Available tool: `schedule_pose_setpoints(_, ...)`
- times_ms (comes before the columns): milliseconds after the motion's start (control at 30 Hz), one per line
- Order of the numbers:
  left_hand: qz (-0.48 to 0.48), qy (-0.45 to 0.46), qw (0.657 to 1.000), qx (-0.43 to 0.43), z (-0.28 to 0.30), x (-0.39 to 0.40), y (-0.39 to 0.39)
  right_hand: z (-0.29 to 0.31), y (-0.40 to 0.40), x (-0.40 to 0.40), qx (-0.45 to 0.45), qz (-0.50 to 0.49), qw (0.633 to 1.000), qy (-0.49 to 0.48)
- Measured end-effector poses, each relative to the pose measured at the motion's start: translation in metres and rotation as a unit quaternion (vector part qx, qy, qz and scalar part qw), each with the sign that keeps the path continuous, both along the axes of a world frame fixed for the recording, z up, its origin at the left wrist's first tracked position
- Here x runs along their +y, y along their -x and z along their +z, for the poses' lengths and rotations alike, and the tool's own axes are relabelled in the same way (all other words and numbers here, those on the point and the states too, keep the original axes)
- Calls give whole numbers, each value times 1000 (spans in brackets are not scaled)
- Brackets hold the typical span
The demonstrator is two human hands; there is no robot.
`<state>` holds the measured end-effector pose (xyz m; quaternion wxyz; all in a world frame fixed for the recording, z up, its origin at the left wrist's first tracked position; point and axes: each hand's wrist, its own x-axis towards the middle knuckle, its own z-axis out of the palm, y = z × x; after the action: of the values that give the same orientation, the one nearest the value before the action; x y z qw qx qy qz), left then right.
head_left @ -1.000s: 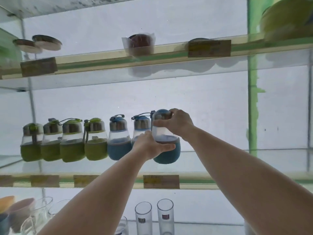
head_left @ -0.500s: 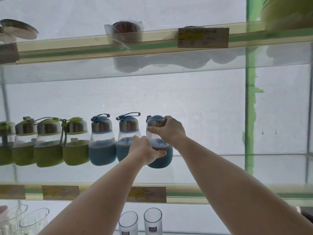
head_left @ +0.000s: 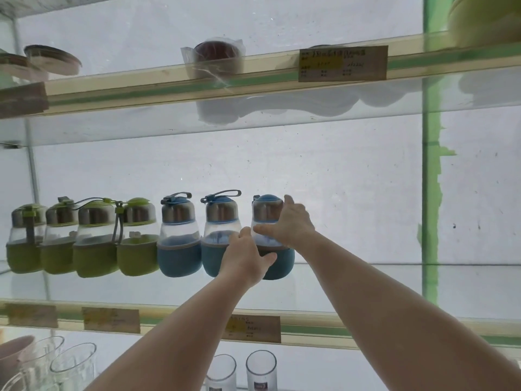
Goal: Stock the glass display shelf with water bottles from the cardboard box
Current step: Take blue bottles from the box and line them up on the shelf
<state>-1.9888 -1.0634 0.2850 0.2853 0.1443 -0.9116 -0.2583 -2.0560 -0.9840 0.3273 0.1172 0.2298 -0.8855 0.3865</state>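
**Seventh bottle set on shelf; release under way**

The glass display shelf (head_left: 352, 280) carries the work, running under and beyond both hands. The upper shelf (head_left: 253, 80), above the hands, holds a wrapped bowl (head_left: 214, 57) and a price label (head_left: 342, 63).

A row of water bottles stands on the display shelf: four green bottles (head_left: 84, 238) far to the left of the hands, then two blue bottles (head_left: 180, 235) just beside the left hand. The newest blue bottle (head_left: 277, 263) stands upright at the right end of the row, between the two hands.

The right hand (head_left: 290, 224) lies against that bottle's cap and clear shoulder, fingers extended and loosened, thumb across the front. The left hand (head_left: 245, 258) cups the blue sleeve from the near side, fingers spread; whether it bears any weight cannot be told from this angle.

Below the forearms, two drinking glasses (head_left: 260, 371) stand on the lower shelf.

Judgement: the step in hand is final seating and alignment of this bottle. The next move calls for drawing both hands clear without nudging the neighbouring bottle, then returning to the cardboard box, which is out of view.
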Motion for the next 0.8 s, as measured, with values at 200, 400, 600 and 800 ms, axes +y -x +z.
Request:
schedule_pose_setpoints(200, 85, -10, 993, 87, 17, -37, -46, 25, -60, -34, 142, 82, 986, 37)
schedule_pose_setpoints(400, 213, -14, 974, 74, 8, -112, -142, 11, -146, -111, 82, 230, 968, 59)
schedule_pose_setpoints(600, 327, -68, 942, -46, -46, -180, -276, -59, -243, -197, -36, 359, 932, -45)
schedule_pose_setpoints(800, 378, -189, 894, -150, -139, -207, -401, -178, -336, -242, -160, 435, 875, -141)
